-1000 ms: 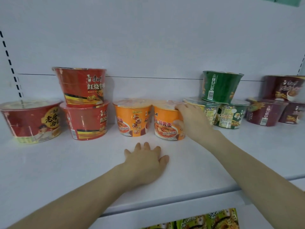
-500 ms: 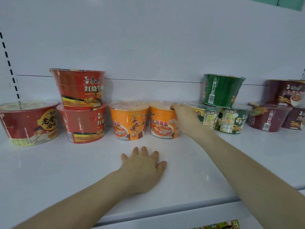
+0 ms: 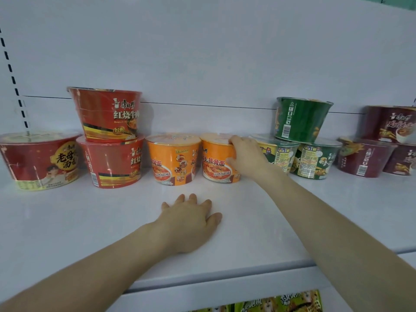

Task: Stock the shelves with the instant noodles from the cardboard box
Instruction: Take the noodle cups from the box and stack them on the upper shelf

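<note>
White metal shelf carries a row of instant noodle tubs along its back panel. Right hand grasps the right-hand orange paper noodle cup: index finger over the lid rim, thumb on the side wall, remaining fingers hidden behind the cup. That cup stands upright on the shelf near frame centre, at 12 o'clock from the left hand. Left hand lies palm down on the bare shelf, fingers relaxed, holding nothing.

Second orange paper noodle cup stands just beside the gripped one at its 9 o'clock; whether they touch, cannot tell. Further toward 9 o'clock, a red foil-lidded noodle bowl with another red noodle bowl stacked on top. Wide red bowl with a yellow label sits at the far 9 o'clock edge.

At 3 o'clock of the gripped cup, two green-labelled bowls side by side, partly hidden by the right hand, with a dark green bowl resting across them. Maroon bowls are stacked at the far 3 o'clock edge. Green and yellow packets show below the shelf lip at 6 o'clock.
</note>
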Action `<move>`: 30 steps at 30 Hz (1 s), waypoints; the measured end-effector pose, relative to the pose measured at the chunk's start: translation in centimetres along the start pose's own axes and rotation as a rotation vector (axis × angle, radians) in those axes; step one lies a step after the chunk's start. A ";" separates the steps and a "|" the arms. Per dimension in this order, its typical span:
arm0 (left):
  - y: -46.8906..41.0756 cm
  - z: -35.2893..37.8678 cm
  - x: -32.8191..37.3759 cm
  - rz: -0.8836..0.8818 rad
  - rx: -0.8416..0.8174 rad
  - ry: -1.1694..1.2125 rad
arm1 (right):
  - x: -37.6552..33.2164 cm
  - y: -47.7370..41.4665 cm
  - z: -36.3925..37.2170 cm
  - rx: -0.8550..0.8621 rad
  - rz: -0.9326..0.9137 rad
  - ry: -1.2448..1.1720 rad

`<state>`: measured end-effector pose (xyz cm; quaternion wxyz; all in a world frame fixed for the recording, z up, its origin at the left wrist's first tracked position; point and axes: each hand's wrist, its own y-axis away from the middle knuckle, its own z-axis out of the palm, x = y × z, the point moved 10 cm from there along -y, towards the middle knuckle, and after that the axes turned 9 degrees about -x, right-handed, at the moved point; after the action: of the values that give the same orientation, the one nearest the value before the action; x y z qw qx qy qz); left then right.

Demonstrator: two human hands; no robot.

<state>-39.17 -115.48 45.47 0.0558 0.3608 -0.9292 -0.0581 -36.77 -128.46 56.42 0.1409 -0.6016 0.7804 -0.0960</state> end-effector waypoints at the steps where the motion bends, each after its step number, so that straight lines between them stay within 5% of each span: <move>1: 0.2 -0.4 0.2 0.010 0.033 -0.013 | -0.1 0.2 -0.3 0.003 -0.014 -0.007; 6: 2.9 -4.8 3.8 0.133 0.396 -0.262 | -0.5 2.8 -3.8 0.151 -0.057 -0.099; 12: 10.3 -6.3 12.0 0.474 0.745 -0.255 | 1.7 8.3 -6.6 0.190 0.035 -0.139; 30: 19.8 8.8 33.4 1.003 0.587 -0.087 | 19.7 38.4 -5.3 0.085 0.552 -0.035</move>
<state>-78.11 -122.96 41.76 -0.0639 -0.1258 -0.9650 0.2209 -78.19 -137.68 47.14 0.2005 -0.3614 0.9074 -0.0764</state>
